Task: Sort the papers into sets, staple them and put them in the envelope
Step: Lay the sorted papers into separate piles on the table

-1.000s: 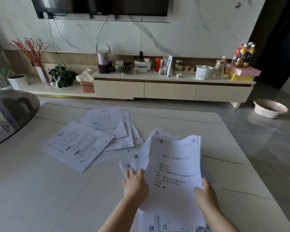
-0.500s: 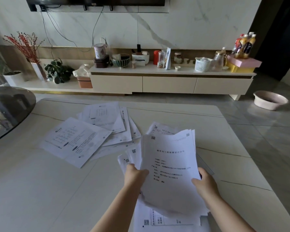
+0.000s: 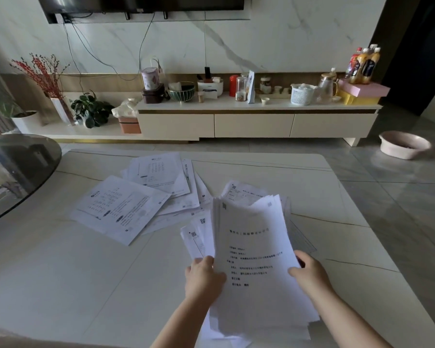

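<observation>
I hold a stack of white printed papers lifted over the near part of the pale table. My left hand grips the stack's left edge and my right hand grips its right edge, thumb on the top sheet. A few loose sheets lie under the stack's left side. Further left, a spread of printed papers and another overlapping pile lie flat on the table. No stapler or envelope is in view.
A round dark glass tabletop overlaps the table's far left. Beyond the table stands a low TV cabinet crowded with jars, bowls and bottles. A pink basin sits on the tiled floor at right.
Both hands have lifted and gathered the stack into a tighter bundle; my right thumb has come onto the top sheet. The view has tilted up slightly.
</observation>
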Action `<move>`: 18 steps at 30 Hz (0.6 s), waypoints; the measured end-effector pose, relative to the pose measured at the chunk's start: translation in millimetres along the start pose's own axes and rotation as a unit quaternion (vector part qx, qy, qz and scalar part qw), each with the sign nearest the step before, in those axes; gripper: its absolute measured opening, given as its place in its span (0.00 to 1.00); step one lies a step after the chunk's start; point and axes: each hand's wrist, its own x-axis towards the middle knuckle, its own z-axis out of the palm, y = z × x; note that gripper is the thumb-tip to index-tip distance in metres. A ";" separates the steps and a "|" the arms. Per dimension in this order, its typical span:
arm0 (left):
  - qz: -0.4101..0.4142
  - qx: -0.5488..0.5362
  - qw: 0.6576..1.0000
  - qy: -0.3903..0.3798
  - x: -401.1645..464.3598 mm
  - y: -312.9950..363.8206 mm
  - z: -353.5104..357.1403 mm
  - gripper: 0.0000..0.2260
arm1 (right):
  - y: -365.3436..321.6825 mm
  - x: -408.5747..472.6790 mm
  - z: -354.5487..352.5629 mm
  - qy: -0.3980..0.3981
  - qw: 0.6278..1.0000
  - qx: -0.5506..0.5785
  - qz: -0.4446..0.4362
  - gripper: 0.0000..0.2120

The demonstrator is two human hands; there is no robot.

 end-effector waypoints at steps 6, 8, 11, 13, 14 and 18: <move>-0.053 -0.067 0.996 -0.011 -8.9 0.3 -3.9 0.17 | -2.4 -6.4 5.4 -0.015 0.998 -0.046 0.028 0.18; -0.069 -0.134 0.988 -0.009 -11.5 0.7 -5.2 0.15 | -2.5 -4.9 4.5 -0.014 0.998 -0.030 0.051 0.27; -0.102 -0.197 0.975 -0.009 -13.9 -0.5 -2.2 0.12 | 3.2 1.8 5.3 -0.025 0.996 -0.018 0.086 0.27; -0.085 -0.185 0.979 -0.015 -15.5 -1.0 2.1 0.10 | 3.5 1.7 6.2 -0.036 0.996 -0.027 0.071 0.17; -0.078 -0.182 0.980 -0.016 -15.6 0.1 3.5 0.10 | 2.0 2.3 6.6 -0.041 0.997 -0.033 0.052 0.15; -0.071 -0.193 0.979 -0.004 -7.9 1.5 3.2 0.11 | -17.6 13.0 6.0 -0.039 0.996 -0.075 -0.019 0.10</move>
